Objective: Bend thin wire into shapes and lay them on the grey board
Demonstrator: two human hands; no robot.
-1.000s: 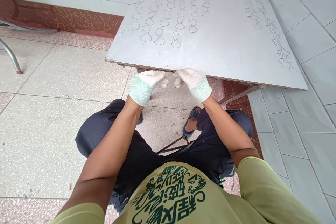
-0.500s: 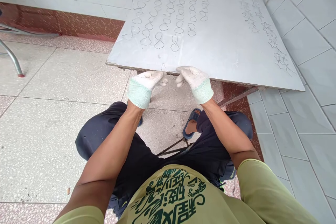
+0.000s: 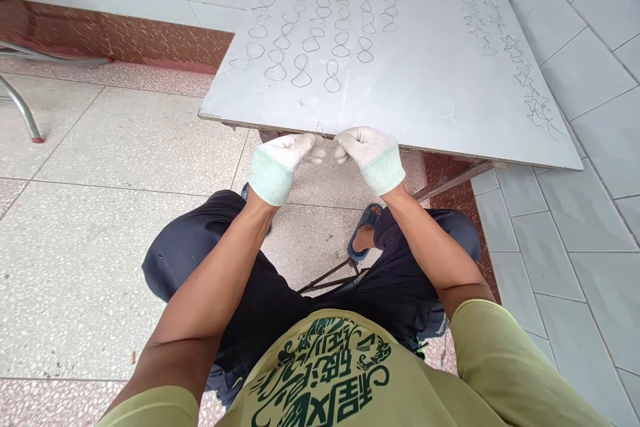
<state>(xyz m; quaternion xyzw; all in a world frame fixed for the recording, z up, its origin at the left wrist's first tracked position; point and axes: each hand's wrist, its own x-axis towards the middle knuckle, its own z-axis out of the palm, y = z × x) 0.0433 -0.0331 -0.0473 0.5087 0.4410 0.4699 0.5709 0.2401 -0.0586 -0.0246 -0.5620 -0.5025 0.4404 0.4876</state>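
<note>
A thin bent wire (image 3: 320,128) rises to a narrow point between my hands, at the near edge of the white board. My left hand (image 3: 301,147), in a white glove with a pale green cuff, pinches it from the left. From the right, my right hand (image 3: 356,144), gloved alike, pinches the wire's other side. The fingertips are a small gap apart, and the wire's lower part is mostly hidden by the gloves. Beyond them on the board lie rows of wire figure-eights, the nearest being one wire figure-eight (image 3: 333,76).
The white board (image 3: 425,100) rests on a frame with a slanted brace (image 3: 453,181). Several star-shaped wires (image 3: 523,70) lie along its right side. Tiled walls (image 3: 595,67) border it behind and right. A metal chair leg (image 3: 23,107) stands at far left on the speckled floor.
My hands have drawn closer together, the left one shifting slightly right. The wire's pointed bend has moved right with it and looks narrower. The view has tilted slightly.
</note>
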